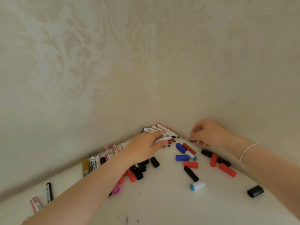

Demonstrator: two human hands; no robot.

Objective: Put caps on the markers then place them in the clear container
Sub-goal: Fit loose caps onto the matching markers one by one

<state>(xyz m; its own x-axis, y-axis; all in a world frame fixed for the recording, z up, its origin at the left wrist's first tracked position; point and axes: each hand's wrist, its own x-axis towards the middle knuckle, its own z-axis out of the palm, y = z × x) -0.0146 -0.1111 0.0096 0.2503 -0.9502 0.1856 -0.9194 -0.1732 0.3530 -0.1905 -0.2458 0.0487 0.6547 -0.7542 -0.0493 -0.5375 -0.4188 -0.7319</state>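
Observation:
Several uncapped white markers [159, 129] are piled in the corner where the white table [162, 203] meets the walls. My left hand [144, 148] reaches into this pile, its fingers curled round a white marker [159, 140]. My right hand [209, 133] hovers just right of the pile, fingertips pinching a small dark cap [193, 141] against the table. Loose caps lie between and below the hands: blue caps [182, 157], red caps [190, 164], black caps [191, 173] and a white cap with a blue end [197, 185]. No clear container is in view.
More markers [92, 164] line the left wall, among them a gold one [85, 168]. A black marker [49, 192] and a red-printed one [36, 204] lie farther left. A lone black cap [255, 191] sits at the right. Patterned walls close the corner.

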